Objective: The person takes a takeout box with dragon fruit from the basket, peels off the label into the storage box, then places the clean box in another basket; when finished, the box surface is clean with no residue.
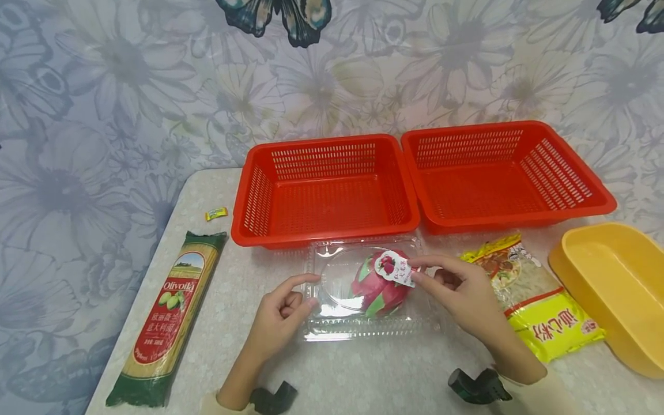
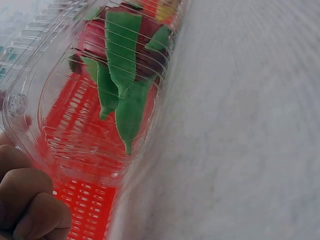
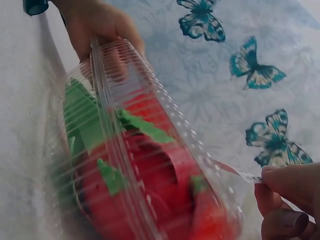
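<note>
A clear plastic clamshell box [image 1: 332, 328] stands on the table in front of the baskets, its lid shut. Inside, toward its right side, lies a pink and green dragon fruit [image 1: 381, 297]. My left hand [image 1: 280, 317] holds the box's left edge between thumb and index finger, the other fingers curled under. With thumb and index finger my right hand [image 1: 467, 294] pinches the tail of a white sticker label [image 1: 393, 267] with a red fruit picture, over the lid. In the right wrist view the label's printed end [image 3: 250, 176] is raised off the lid.
Two red plastic baskets [image 1: 324, 236] stand side by side behind the box. A spaghetti packet [image 1: 166, 311] and a small yellow-wrapped candy [image 1: 216, 214] lie at the left. At the right are a yellow bag of dry noodles [image 1: 539, 300] and a yellow basin [image 1: 617, 288].
</note>
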Available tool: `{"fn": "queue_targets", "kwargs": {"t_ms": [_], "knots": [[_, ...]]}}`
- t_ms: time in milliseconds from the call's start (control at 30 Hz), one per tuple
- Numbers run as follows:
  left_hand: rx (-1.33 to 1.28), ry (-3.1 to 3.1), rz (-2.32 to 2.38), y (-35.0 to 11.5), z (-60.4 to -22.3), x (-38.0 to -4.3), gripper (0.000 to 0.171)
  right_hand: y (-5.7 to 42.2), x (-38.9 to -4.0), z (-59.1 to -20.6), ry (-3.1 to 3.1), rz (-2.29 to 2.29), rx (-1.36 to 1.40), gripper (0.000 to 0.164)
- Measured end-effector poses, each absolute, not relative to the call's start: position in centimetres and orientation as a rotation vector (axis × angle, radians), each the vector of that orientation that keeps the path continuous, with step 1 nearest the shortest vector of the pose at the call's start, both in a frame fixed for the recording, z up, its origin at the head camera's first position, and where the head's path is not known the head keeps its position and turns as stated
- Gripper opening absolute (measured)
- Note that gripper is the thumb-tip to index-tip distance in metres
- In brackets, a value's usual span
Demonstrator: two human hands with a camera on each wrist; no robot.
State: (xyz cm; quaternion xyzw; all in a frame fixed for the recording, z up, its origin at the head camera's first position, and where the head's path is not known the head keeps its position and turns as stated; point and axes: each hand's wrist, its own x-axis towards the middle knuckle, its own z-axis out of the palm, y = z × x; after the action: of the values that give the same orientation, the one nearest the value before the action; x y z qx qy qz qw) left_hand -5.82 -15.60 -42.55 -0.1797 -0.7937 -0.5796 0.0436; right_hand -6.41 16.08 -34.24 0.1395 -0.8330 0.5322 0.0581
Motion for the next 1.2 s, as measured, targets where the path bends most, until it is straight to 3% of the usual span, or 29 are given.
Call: {"fn": "queue_targets", "kwargs": {"t_ms": [300, 500, 833, 1000, 1200], "knots": [[-0.493, -2.450, -1.780, -15.9, -40.9, -5.4, 0.033, 21.0, -5.7, -38.0, -2.415, 1.846, -0.009, 0.033], [-0.473, -2.451, -1.756, -16.5, -42.2, -5.7, 0.033, 24.1, -5.4, -37.9, -2.225, 1.965, -0.211, 0.036], [-0.529, -2.442, -1.765, -15.9, -42.6, -6.1, 0.035, 30.7, -4.9, -37.5, -1.899, 1.768, -0.924, 0.054], [-0.520, -2.445, -1.742, -15.8, -42.5, -6.2, 0.035, 33.8, -4.8, -37.9, -1.824, 1.653, -1.011, 0.050], [-0.577, -2.430, -1.751, -15.3, -42.1, -6.6, 0.033, 37.4, -4.3, -38.9, -1.772, 1.622, -1.004, 0.033]]}}
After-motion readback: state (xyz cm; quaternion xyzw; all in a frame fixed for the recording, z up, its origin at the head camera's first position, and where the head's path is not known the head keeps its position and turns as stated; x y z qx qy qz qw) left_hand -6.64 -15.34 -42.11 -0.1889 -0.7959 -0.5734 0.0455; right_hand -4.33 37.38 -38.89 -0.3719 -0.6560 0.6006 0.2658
